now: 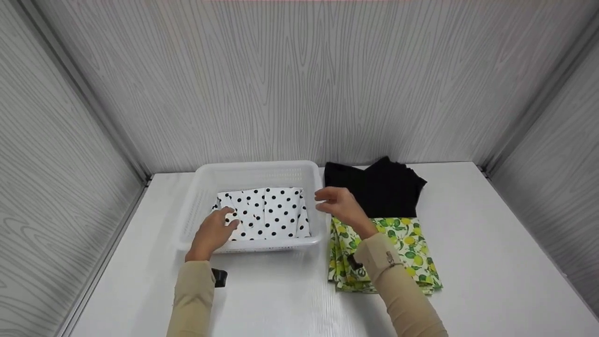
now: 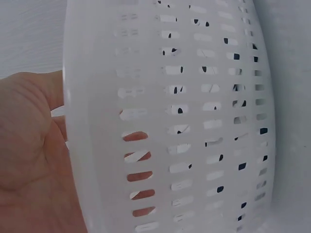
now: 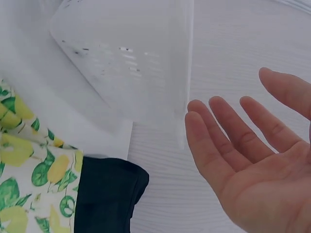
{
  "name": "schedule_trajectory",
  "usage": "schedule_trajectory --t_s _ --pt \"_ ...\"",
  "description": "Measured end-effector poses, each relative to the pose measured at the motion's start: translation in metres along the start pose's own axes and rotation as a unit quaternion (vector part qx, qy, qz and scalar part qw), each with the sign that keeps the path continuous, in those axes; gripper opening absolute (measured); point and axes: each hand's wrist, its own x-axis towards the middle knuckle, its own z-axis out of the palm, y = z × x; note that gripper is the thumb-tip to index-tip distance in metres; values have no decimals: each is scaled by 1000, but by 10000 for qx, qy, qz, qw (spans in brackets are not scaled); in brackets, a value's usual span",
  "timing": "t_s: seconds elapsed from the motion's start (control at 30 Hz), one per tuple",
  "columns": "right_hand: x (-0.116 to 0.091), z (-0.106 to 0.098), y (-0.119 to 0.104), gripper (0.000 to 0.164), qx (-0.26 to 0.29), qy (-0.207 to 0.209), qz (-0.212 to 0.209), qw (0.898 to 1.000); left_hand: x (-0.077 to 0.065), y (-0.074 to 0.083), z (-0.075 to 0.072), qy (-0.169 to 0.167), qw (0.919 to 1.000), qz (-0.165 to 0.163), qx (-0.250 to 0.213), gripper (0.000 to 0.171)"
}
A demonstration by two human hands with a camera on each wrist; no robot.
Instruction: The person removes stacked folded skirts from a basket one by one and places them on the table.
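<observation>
A folded white cloth with black polka dots (image 1: 281,213) lies inside a white perforated plastic basket (image 1: 250,244). My left hand (image 1: 211,234) reaches over the basket's front left rim, fingers loosely bent above the dotted cloth. In the left wrist view, the basket wall (image 2: 97,145) hides part of that hand, and skin shows through its slots. My right hand (image 1: 344,206) is in the air by the basket's right rim, fingers pointing left and holding nothing. The right wrist view shows its fingers (image 3: 238,131) relaxed and spread beside the basket's corner (image 3: 160,73).
Right of the basket, a lemon-print cloth (image 1: 412,248) lies folded on the white table (image 1: 482,262), partly under my right forearm. Behind it is a folded black cloth (image 1: 379,187). Grey wood-grain panels (image 1: 299,84) close off the back and both sides.
</observation>
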Motion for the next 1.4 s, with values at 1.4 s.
schedule_trajectory --t_s 1.4 --pt "33 100 -4 83 200 -122 1990 9797 38 -33 -8 -698 9898 -994 -740 80"
